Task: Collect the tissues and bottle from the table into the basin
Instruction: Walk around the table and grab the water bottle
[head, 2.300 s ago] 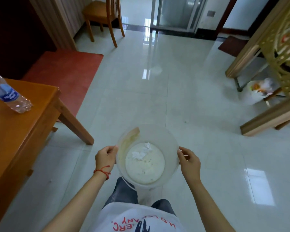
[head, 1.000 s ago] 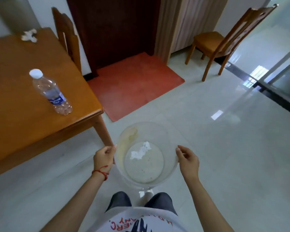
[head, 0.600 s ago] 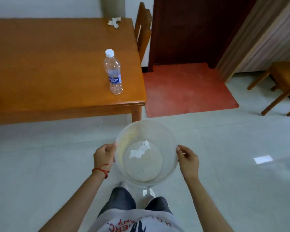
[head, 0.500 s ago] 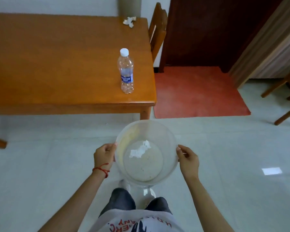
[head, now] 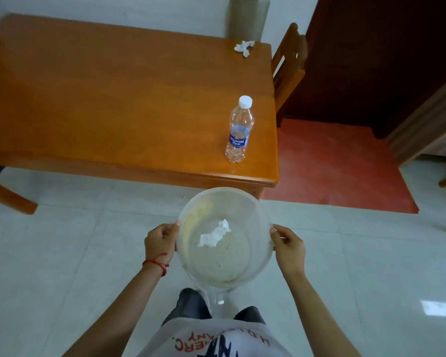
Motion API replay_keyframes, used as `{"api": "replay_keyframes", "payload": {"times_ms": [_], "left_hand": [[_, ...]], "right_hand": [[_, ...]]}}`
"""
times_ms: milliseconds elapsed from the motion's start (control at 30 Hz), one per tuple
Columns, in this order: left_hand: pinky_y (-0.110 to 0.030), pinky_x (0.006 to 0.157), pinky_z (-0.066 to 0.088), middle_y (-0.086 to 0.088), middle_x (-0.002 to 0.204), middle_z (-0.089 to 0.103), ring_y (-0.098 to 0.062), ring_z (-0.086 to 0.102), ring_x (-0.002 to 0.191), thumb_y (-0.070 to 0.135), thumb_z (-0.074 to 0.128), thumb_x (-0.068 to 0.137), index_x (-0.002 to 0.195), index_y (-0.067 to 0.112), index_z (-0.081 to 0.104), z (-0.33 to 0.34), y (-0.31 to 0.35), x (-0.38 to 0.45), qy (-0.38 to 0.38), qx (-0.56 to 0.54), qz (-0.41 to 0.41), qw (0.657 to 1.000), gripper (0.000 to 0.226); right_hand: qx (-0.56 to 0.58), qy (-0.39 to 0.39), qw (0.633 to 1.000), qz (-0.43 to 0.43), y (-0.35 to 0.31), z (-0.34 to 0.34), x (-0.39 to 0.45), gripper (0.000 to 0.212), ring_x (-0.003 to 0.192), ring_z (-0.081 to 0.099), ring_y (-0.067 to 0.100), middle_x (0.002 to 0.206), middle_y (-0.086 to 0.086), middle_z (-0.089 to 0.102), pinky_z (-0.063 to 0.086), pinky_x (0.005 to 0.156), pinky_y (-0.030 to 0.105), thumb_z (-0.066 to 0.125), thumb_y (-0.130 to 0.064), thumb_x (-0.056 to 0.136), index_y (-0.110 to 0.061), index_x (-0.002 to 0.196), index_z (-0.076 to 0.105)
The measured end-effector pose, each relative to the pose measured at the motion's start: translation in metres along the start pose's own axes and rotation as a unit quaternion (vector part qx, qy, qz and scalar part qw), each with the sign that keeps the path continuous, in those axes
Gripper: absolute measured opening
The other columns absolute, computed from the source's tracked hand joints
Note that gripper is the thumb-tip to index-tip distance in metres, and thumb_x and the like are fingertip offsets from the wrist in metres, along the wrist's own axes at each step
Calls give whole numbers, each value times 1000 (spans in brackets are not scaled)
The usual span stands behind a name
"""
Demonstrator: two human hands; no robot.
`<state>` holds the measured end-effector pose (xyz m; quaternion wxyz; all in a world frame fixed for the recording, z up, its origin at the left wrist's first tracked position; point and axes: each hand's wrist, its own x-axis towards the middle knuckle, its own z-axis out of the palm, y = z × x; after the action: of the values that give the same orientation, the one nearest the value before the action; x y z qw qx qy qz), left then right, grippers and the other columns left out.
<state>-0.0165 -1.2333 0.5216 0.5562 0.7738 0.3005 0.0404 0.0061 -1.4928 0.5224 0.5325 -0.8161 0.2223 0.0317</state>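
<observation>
Left hand: my left hand (head: 161, 242) is clamped on the left rim of the basin (head: 258, 266), thumb over the edge, a red string at the wrist.
Basin: I hold it level over the floor, just short of the table (head: 101, 104) edge; one crumpled tissue (head: 215, 237) already lies in it.
Bottle: the bottle (head: 239, 130) stands upright near the table's right front corner, cap on, long axis vertical, straight ahead of the basin and a shade right of its centre.
Far tissue: a second tissue wad (head: 244, 46) sits at the table's far right corner, well beyond the bottle.
Right hand: my right hand (head: 289, 248) grips the right rim, fingers closed on it.
Nearer hand: I judge the right, since the bottle lies ahead on its side; the left could keep the basin alone.
</observation>
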Motion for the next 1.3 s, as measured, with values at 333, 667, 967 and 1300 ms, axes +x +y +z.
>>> {"api": "replay_keyframes", "payload": {"times_ms": [333,667,967,1300], "left_hand": [[-21,57,44,-8,54,56,-20,52,53,23,54,87,61,3,58,-4,1,42,-1,26,7,1000,34],[-18,57,40,-10,52,53,-26,52,56,22,50,89,54,8,53,15,5,50,11,51,17,999,38],[-17,55,35,-3,50,52,-17,50,53,20,48,90,59,9,55,29,15,55,31,57,2,998,34],[-20,54,34,-5,43,48,-18,48,50,39,39,80,46,12,43,37,18,60,37,69,-3,997,44]], "right_hand": [[-17,-8,1000,3,-19,28,23,23,92,63,22,107,7,69,54,88,41,56,-21,89,-11,106,66],[-67,-52,996,-9,-33,23,59,23,88,63,24,102,9,69,54,86,41,56,-24,89,-13,107,65],[-64,-57,993,-79,-79,27,99,38,104,55,16,124,7,59,41,84,26,61,-29,87,-14,122,55],[36,-62,979,-190,-173,69,161,77,130,41,12,144,1,42,39,103,28,75,-32,74,-20,139,34]]}}
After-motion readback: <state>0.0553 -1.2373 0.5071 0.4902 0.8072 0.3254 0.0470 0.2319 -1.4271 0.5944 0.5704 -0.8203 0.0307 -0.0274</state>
